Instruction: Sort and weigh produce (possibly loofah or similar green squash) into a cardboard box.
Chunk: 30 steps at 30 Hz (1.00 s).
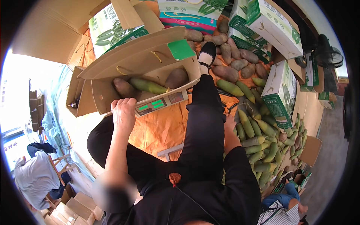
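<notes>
Orange sheeting (pixel 159 129) covers the floor of a crowded packing area, with the seated person's black-trousered legs spread across it. The left hand (pixel 124 109) has a narrow grip, its fingers curled over the near rim of an open carton (pixel 138 50) at its one o'clock. The right hand (pixel 230 126), at the green radishes' (pixel 258 127) near edge, is half-hidden beside the knee; I cannot tell how far it is closed or whether it holds anything. Inside the carton, one long green radish (pixel 147 85) lies between two reddish-brown roots (pixel 176 78). A lit display panel (pixel 152 106) is at the left hand's three o'clock. Farther out, more roots (pixel 226 73) spread toward one o'clock of the view, a fan (pixel 328 52) stands at two, and a co-worker (pixel 37 178) sits at eight.
</notes>
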Each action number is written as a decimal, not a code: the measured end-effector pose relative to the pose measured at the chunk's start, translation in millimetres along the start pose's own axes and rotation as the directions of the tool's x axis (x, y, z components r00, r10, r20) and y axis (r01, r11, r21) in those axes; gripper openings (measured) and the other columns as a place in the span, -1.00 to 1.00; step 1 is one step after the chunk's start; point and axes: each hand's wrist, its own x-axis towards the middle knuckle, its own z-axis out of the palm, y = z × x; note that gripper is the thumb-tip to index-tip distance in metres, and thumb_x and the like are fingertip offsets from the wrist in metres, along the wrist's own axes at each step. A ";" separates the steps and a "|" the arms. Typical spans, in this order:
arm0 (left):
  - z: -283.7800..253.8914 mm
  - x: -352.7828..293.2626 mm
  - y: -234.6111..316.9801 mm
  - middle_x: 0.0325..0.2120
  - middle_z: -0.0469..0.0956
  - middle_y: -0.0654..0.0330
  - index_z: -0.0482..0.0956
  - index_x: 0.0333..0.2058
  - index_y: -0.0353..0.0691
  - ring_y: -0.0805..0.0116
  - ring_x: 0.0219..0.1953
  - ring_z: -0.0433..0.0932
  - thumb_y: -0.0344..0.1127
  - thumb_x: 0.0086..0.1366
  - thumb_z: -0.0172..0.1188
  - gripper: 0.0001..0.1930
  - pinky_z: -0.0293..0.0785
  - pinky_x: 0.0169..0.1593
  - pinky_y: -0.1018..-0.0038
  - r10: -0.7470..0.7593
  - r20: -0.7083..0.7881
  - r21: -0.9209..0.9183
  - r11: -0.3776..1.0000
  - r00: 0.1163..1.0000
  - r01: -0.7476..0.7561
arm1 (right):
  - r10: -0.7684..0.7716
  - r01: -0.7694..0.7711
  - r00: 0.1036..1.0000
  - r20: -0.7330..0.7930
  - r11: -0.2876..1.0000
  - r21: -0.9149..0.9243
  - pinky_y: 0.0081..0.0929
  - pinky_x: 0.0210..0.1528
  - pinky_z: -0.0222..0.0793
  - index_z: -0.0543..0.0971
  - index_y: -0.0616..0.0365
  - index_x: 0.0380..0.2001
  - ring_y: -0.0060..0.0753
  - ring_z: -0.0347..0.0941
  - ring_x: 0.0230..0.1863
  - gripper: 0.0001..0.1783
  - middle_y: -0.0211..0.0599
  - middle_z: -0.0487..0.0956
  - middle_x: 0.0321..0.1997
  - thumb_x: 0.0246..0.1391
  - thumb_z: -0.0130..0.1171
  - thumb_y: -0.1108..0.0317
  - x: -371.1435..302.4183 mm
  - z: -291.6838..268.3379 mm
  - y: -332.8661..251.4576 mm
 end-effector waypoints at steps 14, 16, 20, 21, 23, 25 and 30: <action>6.5 -3.1 -4.7 -0.55 0.48 0.20 0.44 -0.51 -0.16 0.19 -0.35 0.49 -0.50 -0.01 0.04 -0.93 0.29 -0.07 0.23 0.027 -0.074 -0.031 0.999 0.997 -0.029 | 0.057 0.044 0.936 -0.346 0.960 0.275 -0.15 0.02 0.34 0.40 -0.01 0.03 -0.14 0.30 0.12 -0.41 -0.32 0.39 0.06 -0.13 0.34 0.34 -37.2 -31.3 57.3; 7.1 -5.9 -6.5 -0.55 0.48 0.20 0.44 -0.51 -0.16 0.19 -0.35 0.49 -0.50 -0.01 0.04 -0.93 0.29 -0.07 0.22 0.022 -0.095 -0.036 0.999 0.995 -0.026 | 0.089 0.110 0.895 -0.437 0.906 0.409 -0.15 0.04 0.33 0.40 0.03 0.03 -0.09 0.30 0.11 -0.37 -0.28 0.39 0.05 -0.19 0.37 0.41 -38.4 -39.6 65.3; 8.3 -4.7 -5.2 -0.55 0.48 0.20 0.45 -0.51 -0.16 0.19 -0.34 0.49 -0.50 -0.02 0.05 -0.92 0.29 -0.07 0.20 0.041 -0.107 -0.040 0.998 0.993 -0.046 | 0.204 0.409 0.733 -0.648 0.629 0.661 -0.29 0.07 0.29 0.39 0.18 0.00 -0.05 0.35 0.02 -0.35 -0.14 0.40 -0.02 -0.25 0.37 0.51 -22.5 -58.1 87.8; 9.1 -2.9 -3.1 -0.55 0.48 0.20 0.45 -0.51 -0.16 0.19 -0.34 0.49 -0.50 -0.02 0.05 -0.92 0.29 -0.07 0.20 0.049 -0.112 -0.045 0.998 0.993 -0.054 | 0.252 0.548 0.643 -0.723 0.509 0.664 -0.32 0.05 0.30 0.37 0.20 0.02 -0.11 0.38 -0.01 -0.34 -0.14 0.41 -0.04 -0.24 0.37 0.53 -15.8 -60.6 91.9; 9.3 -6.6 -6.1 -0.54 0.49 0.20 0.45 -0.51 -0.16 0.18 -0.34 0.49 -0.52 -0.04 0.06 -0.91 0.30 -0.07 0.19 0.038 -0.113 -0.049 0.998 0.993 -0.044 | 0.255 0.654 0.654 -0.712 0.283 0.702 -0.41 0.02 0.33 0.35 0.24 0.04 -0.30 0.39 -0.01 -0.36 -0.18 0.42 -0.05 -0.17 0.35 0.55 -30.7 -108.6 71.1; 8.0 -8.4 -7.1 -0.54 0.49 0.20 0.45 -0.51 -0.16 0.18 -0.34 0.49 -0.53 -0.05 0.06 -0.89 0.30 -0.07 0.20 0.031 -0.107 -0.049 0.998 0.994 -0.036 | 0.248 0.725 0.650 -0.718 0.079 0.684 -0.42 0.00 0.36 0.33 0.24 0.07 -0.38 0.39 0.00 -0.39 -0.21 0.41 -0.01 -0.10 0.30 0.59 -70.2 -172.7 49.7; 6.8 -8.3 -6.5 -0.54 0.49 0.20 0.46 -0.50 -0.16 0.18 -0.34 0.49 -0.54 -0.06 0.07 -0.87 0.29 -0.06 0.21 0.030 -0.110 -0.053 0.998 0.993 -0.036 | 0.244 0.894 0.444 -0.862 -0.059 0.443 -0.43 0.11 0.27 0.29 0.28 0.09 -0.38 0.35 0.07 -0.38 -0.20 0.39 0.05 -0.06 0.28 0.59 -153.4 -278.8 13.0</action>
